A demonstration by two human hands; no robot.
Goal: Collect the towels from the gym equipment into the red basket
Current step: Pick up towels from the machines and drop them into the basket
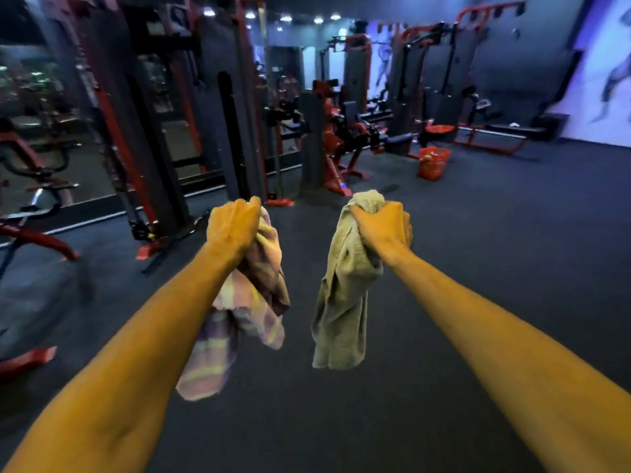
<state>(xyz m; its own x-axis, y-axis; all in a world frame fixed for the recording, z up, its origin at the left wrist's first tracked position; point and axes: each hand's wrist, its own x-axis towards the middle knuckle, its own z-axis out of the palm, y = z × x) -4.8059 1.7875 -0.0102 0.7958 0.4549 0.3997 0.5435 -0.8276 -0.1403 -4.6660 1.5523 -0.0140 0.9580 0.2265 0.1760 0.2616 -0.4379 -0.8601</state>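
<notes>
My left hand is closed around a striped pink-and-yellow towel that hangs down below my forearm. In my right hand I grip a plain beige towel, bunched at the top and dangling. Both arms reach forward at chest height over dark floor. The red basket stands on the floor far ahead and to the right, beside a red-and-black machine. A small white cloth, maybe another towel, lies on a distant bench at the right.
A tall cable machine with red frames rises at the left, with exercise bikes beyond it. More red machines stand ahead. Dark rubber floor stretches from me toward the basket. A white wall with a mural closes the right side.
</notes>
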